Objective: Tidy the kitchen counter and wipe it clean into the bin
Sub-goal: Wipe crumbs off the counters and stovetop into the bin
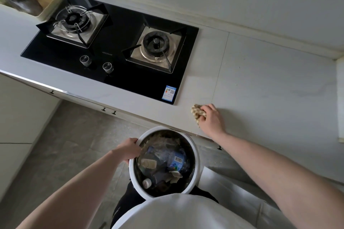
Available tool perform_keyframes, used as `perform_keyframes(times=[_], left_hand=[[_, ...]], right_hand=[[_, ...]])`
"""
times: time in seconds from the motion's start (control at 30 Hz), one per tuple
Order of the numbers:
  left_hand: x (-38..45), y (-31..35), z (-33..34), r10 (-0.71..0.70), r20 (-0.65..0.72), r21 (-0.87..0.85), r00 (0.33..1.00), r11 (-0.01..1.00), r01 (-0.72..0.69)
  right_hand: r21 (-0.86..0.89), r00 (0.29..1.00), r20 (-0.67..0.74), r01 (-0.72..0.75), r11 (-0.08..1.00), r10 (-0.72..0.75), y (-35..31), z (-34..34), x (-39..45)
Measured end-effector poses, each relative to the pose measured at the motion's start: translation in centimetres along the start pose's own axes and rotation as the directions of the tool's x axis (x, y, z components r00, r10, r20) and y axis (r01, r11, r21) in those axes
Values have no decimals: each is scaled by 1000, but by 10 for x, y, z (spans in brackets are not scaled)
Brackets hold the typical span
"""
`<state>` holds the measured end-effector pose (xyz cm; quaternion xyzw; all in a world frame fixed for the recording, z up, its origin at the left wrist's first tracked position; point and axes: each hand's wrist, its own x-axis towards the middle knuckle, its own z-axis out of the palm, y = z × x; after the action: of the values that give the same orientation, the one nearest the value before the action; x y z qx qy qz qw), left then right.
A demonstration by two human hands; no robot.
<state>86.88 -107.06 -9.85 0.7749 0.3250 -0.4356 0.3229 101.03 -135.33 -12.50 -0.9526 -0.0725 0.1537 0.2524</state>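
Note:
A round white bin is held up just below the counter's front edge, its far rim touching that edge. It is full of rubbish: plastic bottles, wrappers and scraps. My left hand grips its left rim. On the pale grey counter, close to the front edge and right of the hob, my right hand holds a bunched beige checked cloth against the surface. A few small crumbs dot the counter edge near the cloth.
A black glass two-burner gas hob with two knobs fills the counter's left half. A cream tray with a dark object stands at the back left. Cabinet fronts with small dark handles lie under the counter. Grey tiled floor below.

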Motion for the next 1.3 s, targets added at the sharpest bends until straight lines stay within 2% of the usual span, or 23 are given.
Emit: perform_keyframes(times=[0.07, 0.2, 0.23, 0.3, 0.4, 0.57, 0.63, 0.77, 0.87, 0.9, 0.93, 1.0, 1.13, 1.23, 1.3], left_hand=[[-2, 1, 2, -4, 0, -1, 1000, 1000, 4], [-7, 4, 4, -7, -1, -8, 1000, 1000, 7], [-7, 4, 4, -8, 1, -9, 1000, 1000, 8], [-9, 3, 5, -9, 3, -9, 1000, 1000, 9], [-9, 3, 4, -9, 11, -12, 1000, 1000, 9], [-12, 1, 3, -4, 10, -15, 1000, 1000, 4], [-11, 0, 4, -8, 13, -24, 1000, 1000, 8], [-11, 1, 3, -13, 24, -44, 1000, 999, 14], [-11, 1, 2, -16, 12, -37, 1000, 999, 16], [-11, 1, 2, -18, 8, -35, 1000, 999, 18], [-11, 0, 1, -22, 5, -35, 1000, 999, 22], [-11, 0, 0, -23, 6, -22, 1000, 999, 23], [-6, -3, -1, -35, -7, -20, 999, 999, 35], [0, -5, -1, -32, -15, -8, 999, 999, 32], [4, -7, -1, -29, -24, -4, 999, 1000, 29]], right_hand=[[64, 999, 12, -33, 997, 33, -21, 13, -29], [241, 952, 306, -78, 968, 0, -62, 43, -72], [261, 940, 342, -93, 961, -2, -66, 47, -77], [324, 947, 321, -139, 936, 30, -65, 47, -73], [403, 979, 181, -164, 901, 97, -48, 25, -51], [316, 966, -92, -202, 927, 242, 2, -20, -14], [226, 954, -146, -226, 948, 262, 17, -22, -16], [113, 986, -75, -141, 984, 150, 10, 10, -45], [227, 994, 103, -2, 974, -22, -19, 23, -54], [289, 993, 108, 15, 957, -48, -25, 20, -49], [350, 998, 59, 11, 937, -34, -29, 14, -39], [438, 989, -117, -27, 898, 87, -26, -8, -12], [373, 865, -409, -133, 918, 292, 23, -69, 55], [309, 792, -483, -244, 919, 373, 76, -100, 94], [256, 778, -492, -299, 919, 390, 106, -112, 115]])
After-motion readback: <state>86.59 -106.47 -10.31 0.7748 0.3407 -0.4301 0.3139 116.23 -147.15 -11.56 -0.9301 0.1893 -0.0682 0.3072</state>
